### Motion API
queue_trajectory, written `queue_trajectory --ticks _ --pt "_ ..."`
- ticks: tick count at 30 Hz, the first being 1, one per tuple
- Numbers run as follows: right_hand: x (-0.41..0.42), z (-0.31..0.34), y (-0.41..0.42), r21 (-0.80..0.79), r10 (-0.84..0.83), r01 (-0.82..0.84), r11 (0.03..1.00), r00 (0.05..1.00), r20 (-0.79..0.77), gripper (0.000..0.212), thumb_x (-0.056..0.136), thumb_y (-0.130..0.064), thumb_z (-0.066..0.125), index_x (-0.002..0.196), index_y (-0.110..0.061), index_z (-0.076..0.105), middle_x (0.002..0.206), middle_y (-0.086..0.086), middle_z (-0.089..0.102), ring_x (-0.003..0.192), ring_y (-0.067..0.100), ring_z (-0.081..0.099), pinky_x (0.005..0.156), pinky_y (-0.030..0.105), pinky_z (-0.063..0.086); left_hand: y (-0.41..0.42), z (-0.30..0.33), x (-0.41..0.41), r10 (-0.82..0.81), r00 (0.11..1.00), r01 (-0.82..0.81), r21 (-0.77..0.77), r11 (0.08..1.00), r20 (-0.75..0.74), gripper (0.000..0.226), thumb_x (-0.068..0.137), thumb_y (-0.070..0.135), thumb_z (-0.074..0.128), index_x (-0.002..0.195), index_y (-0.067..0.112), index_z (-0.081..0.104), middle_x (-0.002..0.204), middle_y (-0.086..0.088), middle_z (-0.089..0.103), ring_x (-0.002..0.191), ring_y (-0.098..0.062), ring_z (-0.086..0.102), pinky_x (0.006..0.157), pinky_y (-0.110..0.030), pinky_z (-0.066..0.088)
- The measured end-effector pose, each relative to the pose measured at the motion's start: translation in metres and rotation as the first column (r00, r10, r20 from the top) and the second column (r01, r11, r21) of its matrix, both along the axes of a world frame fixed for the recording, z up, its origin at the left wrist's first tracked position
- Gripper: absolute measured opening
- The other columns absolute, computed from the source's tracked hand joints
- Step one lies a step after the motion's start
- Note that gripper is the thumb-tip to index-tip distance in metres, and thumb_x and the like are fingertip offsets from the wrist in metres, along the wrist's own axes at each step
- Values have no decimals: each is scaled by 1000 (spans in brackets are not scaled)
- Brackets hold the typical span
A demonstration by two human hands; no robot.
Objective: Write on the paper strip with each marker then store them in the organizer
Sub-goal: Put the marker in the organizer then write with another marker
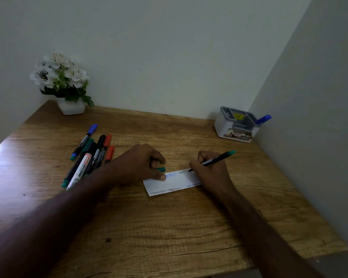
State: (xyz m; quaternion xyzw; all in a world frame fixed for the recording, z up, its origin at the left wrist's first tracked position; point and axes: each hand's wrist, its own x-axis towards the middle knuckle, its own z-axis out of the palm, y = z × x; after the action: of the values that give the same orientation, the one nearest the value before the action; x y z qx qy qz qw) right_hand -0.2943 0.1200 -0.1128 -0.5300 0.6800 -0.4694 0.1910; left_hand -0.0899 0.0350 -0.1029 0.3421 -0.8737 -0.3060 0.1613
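A white paper strip (174,182) with handwritten letters lies on the wooden table (169,227). My right hand (211,169) grips a green-ended marker (219,158), its tip touching the strip's upper right. My left hand (137,163) presses a thumb on the strip's left end, and a green cap (161,169) pokes out from under its curled fingers. Several capped markers (88,155) lie in a pile on the left. The white and grey organizer (236,124) stands at the back right with a blue marker (263,119) sticking out of it.
A white pot of white flowers (61,81) stands in the back left corner. Walls close the table at the back and on the right. The table's front edge runs close to my forearms.
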Motion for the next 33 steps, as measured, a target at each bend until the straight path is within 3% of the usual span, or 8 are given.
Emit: queue_trajectory --ticks 4,9,15,19,22,24,28,33 --pt "-2 1 0 -42 -28 29 999 999 33 30 79 -5 65 57 -14 48 55 -2 50 59 11 54 52 23 42 0 0 0 -6 1000 6 2 1000 0 49 75 29 80 121 17 65 89 3 64 77 -7 56 60 -10 39" --pt "-5 6 5 -155 -2 10 988 998 57 15 84 1 60 70 0 56 65 1 59 63 -1 58 59 17 48 -2 1 4 -1 1000 1 -6 1000 -15 45 73 35 81 112 19 68 84 8 65 72 -3 58 59 -9 42" --pt "-6 4 8 -151 93 -103 983 993 -73 9 85 -11 70 76 -10 69 78 -4 68 79 8 63 63 18 49 -3 5 10 -25 1000 25 -28 999 -14 23 77 29 79 97 19 74 85 9 67 82 3 56 62 -8 45" --pt "-2 7 14 -213 153 -163 963 986 -60 17 84 5 62 78 -9 70 81 -4 70 84 6 67 69 15 50 -4 2 12 -16 999 13 -71 997 -31 13 82 24 74 94 22 72 89 11 64 83 5 54 64 -8 43" --pt "-3 11 15 -242 197 -180 953 979 50 20 81 12 61 72 -6 63 75 -5 71 79 7 69 68 18 53 -2 2 11 9 993 -18 -83 996 -115 10 87 22 68 94 27 64 94 11 60 85 0 53 68 -13 43" --pt "-4 11 14 -273 245 -213 938 966 87 13 81 4 61 68 2 60 70 1 70 72 13 69 68 26 53 2 4 8 -7 985 -5 -68 998 -175 9 89 21 64 95 28 62 94 13 59 87 -2 53 70 -19 45" --pt "-1 9 14 -313 336 -274 909 927 164 16 80 -1 60 69 10 57 67 16 69 62 14 64 62 26 49 10 6 4 -58 976 53 -32 998 -212 8 92 20 61 96 26 64 89 17 58 87 4 52 68 -10 42" --pt "2 8 15 -298 387 -328 897 907 167 11 80 0 60 70 6 61 66 11 70 58 8 60 59 29 49 11 6 2 -88 969 82 -37 996 -231 8 91 23 62 96 29 65 89 27 59 90 -3 54 71 -15 41"
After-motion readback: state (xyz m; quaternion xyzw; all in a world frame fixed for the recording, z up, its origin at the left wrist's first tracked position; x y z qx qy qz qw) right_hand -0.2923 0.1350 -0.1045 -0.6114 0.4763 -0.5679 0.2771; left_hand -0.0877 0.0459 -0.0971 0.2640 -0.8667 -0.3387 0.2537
